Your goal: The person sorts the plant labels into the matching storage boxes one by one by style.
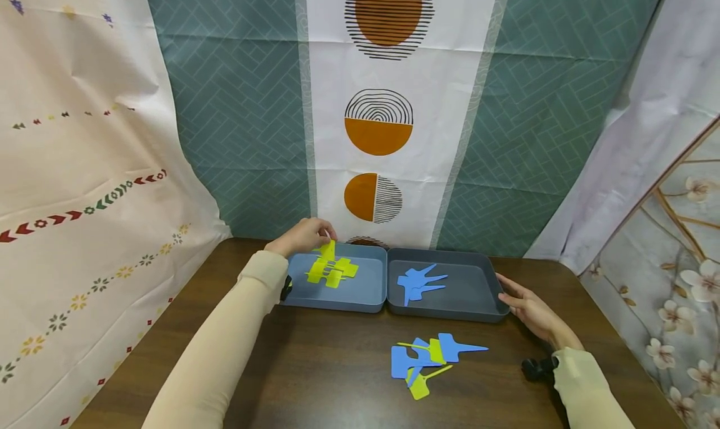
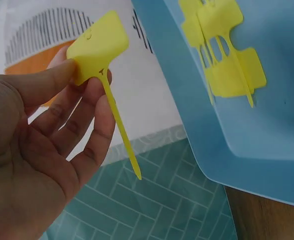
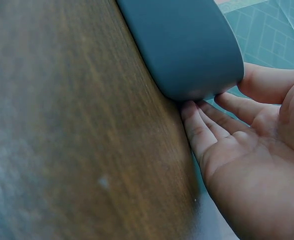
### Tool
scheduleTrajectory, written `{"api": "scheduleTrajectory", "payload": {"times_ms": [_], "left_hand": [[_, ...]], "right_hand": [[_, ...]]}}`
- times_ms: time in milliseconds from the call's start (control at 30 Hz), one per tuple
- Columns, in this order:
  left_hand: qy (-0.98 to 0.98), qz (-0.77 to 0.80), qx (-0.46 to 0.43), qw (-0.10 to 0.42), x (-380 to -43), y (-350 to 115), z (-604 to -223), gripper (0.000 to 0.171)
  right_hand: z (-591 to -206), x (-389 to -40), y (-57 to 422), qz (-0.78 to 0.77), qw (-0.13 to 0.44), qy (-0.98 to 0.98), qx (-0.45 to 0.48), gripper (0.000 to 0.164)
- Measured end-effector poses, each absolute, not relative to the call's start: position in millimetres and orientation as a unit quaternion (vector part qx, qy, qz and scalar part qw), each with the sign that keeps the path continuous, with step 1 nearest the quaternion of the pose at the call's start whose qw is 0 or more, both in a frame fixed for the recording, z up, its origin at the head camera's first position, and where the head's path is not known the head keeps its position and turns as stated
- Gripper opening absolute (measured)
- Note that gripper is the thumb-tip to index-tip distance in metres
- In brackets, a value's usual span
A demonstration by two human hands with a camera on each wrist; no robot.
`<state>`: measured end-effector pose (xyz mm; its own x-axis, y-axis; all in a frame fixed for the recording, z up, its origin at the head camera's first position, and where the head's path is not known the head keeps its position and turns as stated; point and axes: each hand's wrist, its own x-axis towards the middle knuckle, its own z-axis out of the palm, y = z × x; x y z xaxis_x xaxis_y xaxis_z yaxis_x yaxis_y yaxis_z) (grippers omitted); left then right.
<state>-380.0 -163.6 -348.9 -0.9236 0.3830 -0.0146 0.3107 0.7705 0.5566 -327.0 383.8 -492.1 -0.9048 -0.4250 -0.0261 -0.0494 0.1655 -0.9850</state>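
Note:
My left hand [image 1: 306,235] pinches a yellow plant label [image 2: 101,47] by its broad head between thumb and fingers, its thin stake pointing down in the left wrist view. This hand is above the left edge of the light blue tray [image 1: 365,301], where several yellow plant labels [image 1: 334,271] lie overlapping. My right hand [image 1: 531,310] touches the right end of the dark grey tray [image 1: 469,285] with extended fingers [image 3: 199,132], the thumb near its rim. Several blue plant labels [image 1: 416,284] lie fanned out in that tray.
In front of the dark grey tray, a loose pile of blue labels [image 1: 400,361] and yellow labels [image 1: 418,388] lies on the brown wooden table [image 1: 326,366]. Both trays stand side by side near the patterned cloth [image 1: 242,135] at the back.

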Motion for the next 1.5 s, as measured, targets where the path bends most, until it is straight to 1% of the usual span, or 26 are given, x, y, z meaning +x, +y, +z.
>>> {"api": "scheduleTrajectory", "payload": {"times_ms": [400,633,733,933,1167,1367,1500], "left_hand": [[0.945,0.263,0.159,0.115,-403,-165,-365,0.021],[0.957,0.216,0.152,0.120,-404,-168,-373,0.028],[0.956,0.221,0.151,0.122,-404,-169,-373,0.026],[0.953,0.228,0.168,0.111,-403,-168,-370,0.025],[0.936,0.275,0.200,0.087,-396,-164,-364,0.022],[0.902,0.338,0.259,0.069,-379,-150,-357,0.019],[0.886,0.348,0.301,0.051,-362,-138,-355,0.019]], "right_hand": [[-493,-328,384,-0.616,0.151,0.758,-0.152,0.071],[-494,-329,385,-0.613,0.154,0.759,-0.155,0.071],[-494,-330,384,-0.614,0.153,0.758,-0.159,0.071],[-495,-330,386,-0.616,0.150,0.757,-0.161,0.070],[-494,-329,386,-0.609,0.148,0.764,-0.157,0.070],[-493,-328,385,-0.618,0.147,0.756,-0.157,0.071],[-492,-327,384,-0.619,0.148,0.756,-0.154,0.071]]}}
